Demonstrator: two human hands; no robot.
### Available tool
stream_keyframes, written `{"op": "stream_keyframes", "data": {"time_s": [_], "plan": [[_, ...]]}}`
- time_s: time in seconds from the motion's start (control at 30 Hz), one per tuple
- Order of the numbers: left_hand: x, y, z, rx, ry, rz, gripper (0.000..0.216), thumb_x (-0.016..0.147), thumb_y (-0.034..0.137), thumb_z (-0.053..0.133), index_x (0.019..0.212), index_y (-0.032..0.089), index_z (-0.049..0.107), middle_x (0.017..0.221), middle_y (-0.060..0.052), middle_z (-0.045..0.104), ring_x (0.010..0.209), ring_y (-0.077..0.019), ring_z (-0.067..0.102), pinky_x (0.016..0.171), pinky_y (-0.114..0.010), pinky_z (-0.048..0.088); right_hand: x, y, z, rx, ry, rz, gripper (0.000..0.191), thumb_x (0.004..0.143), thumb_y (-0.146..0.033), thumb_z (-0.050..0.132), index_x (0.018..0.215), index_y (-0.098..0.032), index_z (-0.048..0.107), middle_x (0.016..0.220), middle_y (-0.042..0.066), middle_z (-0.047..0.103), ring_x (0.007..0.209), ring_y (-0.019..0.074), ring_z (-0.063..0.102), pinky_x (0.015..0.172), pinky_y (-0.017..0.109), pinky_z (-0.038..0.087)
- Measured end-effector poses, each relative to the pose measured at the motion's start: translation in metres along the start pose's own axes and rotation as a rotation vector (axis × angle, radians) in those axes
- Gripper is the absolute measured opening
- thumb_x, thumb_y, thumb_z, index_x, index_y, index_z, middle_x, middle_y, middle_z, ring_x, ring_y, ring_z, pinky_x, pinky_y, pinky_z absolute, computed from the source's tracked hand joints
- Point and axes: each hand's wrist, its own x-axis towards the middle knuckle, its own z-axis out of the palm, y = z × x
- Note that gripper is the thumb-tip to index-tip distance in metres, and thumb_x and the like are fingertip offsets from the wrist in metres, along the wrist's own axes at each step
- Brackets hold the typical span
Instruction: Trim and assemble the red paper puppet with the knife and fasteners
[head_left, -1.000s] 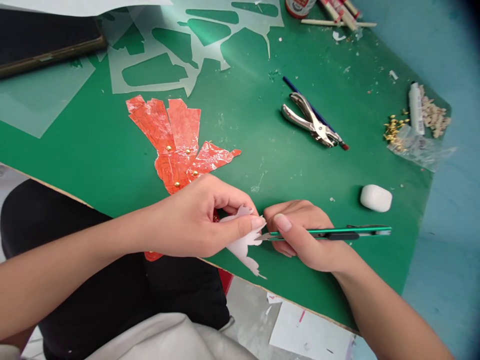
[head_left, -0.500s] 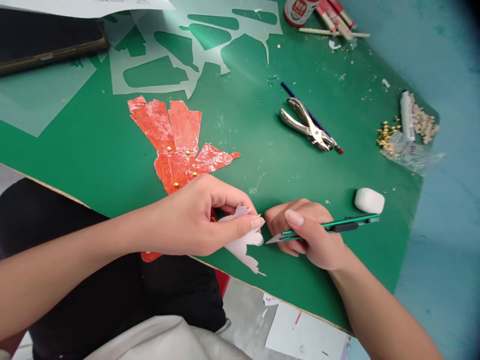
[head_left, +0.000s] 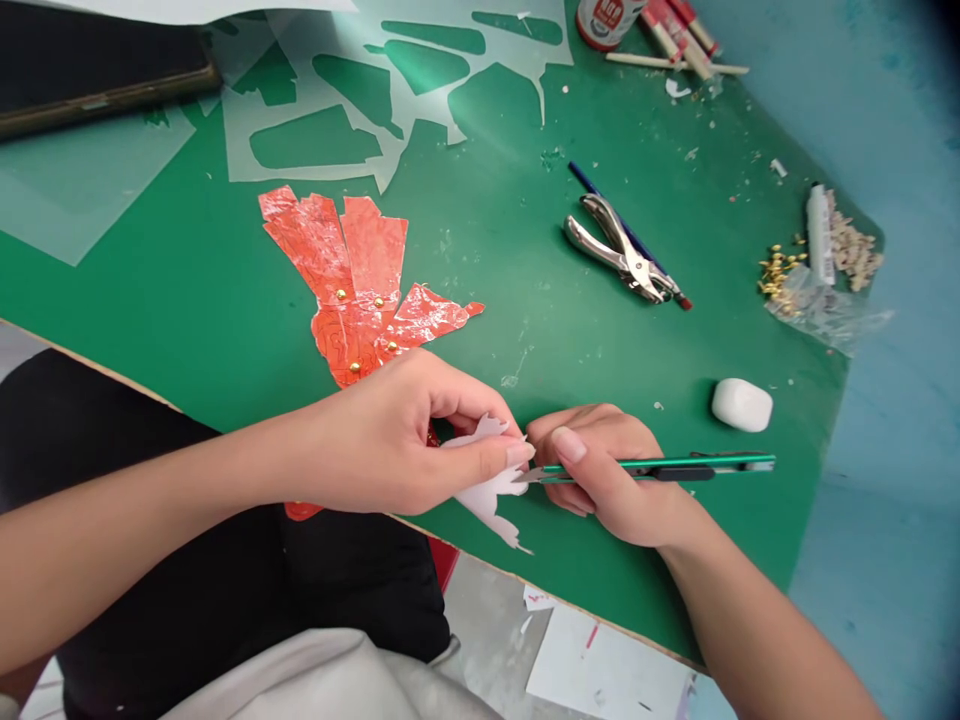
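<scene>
1. Red cut-out figure point(head_left: 352, 325), flat on the desk point(head_left: 517, 250), gold studs point(head_left: 355, 367) at its joints; we lose part of it behind the left hand point(head_left: 420, 440).
2. Left grip: thumb and fingers clamped on a white scalloped piece point(head_left: 484, 492) near the desk's front edge, pinched beside the blade, we judge, to steady thin stock. Its underside is hidden.
3. Right hand point(head_left: 611, 475): grip wrapped round a green cutter point(head_left: 724, 462), held low, probably for control. Blade at the piece's edge; contact, we cannot tell.
4. White block point(head_left: 742, 405) lies apart, perhaps leaving room; its use unclear to us.
</scene>
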Motion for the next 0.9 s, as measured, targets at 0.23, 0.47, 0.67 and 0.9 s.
{"op": "stream_keyframes", "data": {"time_s": [0.23, 0.47, 0.67, 0.9], "plan": [[0.001, -0.002, -0.001, -0.014, -0.009, 0.012, 0.028, 0.101, 0.030, 0.060, 0.083, 0.015, 0.075, 0.061, 0.003, 0.056, 0.053, -0.0069, 0.040, 0.047, -0.022, 0.028, -0.001, 0.001, -0.001, -0.002, -0.007, 0.010, 0.058, 0.112, -0.029, 0.042, 0.055, -0.018, 0.040, 0.050, -0.003, 0.042, 0.049, 0.0081, 0.035, 0.050, 0.026, 0.030], [0.001, 0.000, -0.002, -0.035, -0.035, -0.025, 0.026, 0.100, 0.030, 0.063, 0.084, 0.015, 0.078, 0.058, 0.005, 0.048, 0.051, -0.0051, 0.034, 0.045, -0.019, 0.025, -0.001, 0.007, 0.002, -0.049, 0.040, -0.095, 0.055, 0.111, -0.030, 0.045, 0.058, -0.019, 0.041, 0.049, -0.003, 0.040, 0.051, 0.0102, 0.034, 0.053, 0.028, 0.029], [0.002, 0.001, -0.004, -0.088, -0.015, -0.076, 0.024, 0.097, 0.035, 0.069, 0.083, 0.017, 0.075, 0.066, 0.002, 0.059, 0.058, -0.0072, 0.046, 0.051, -0.019, 0.034, -0.001, 0.007, 0.002, -0.027, 0.093, -0.079, 0.058, 0.111, -0.031, 0.046, 0.054, -0.019, 0.042, 0.048, -0.003, 0.042, 0.049, 0.0094, 0.035, 0.050, 0.027, 0.029], [0.003, 0.001, -0.003, -0.181, 0.084, -0.140, 0.021, 0.087, 0.039, 0.080, 0.085, 0.018, 0.075, 0.067, 0.004, 0.056, 0.059, -0.0069, 0.046, 0.052, -0.017, 0.035, -0.006, 0.009, 0.004, -0.060, 0.185, -0.045, 0.062, 0.112, -0.036, 0.041, 0.052, -0.019, 0.043, 0.048, -0.003, 0.042, 0.047, 0.0094, 0.038, 0.049, 0.027, 0.031]]}}
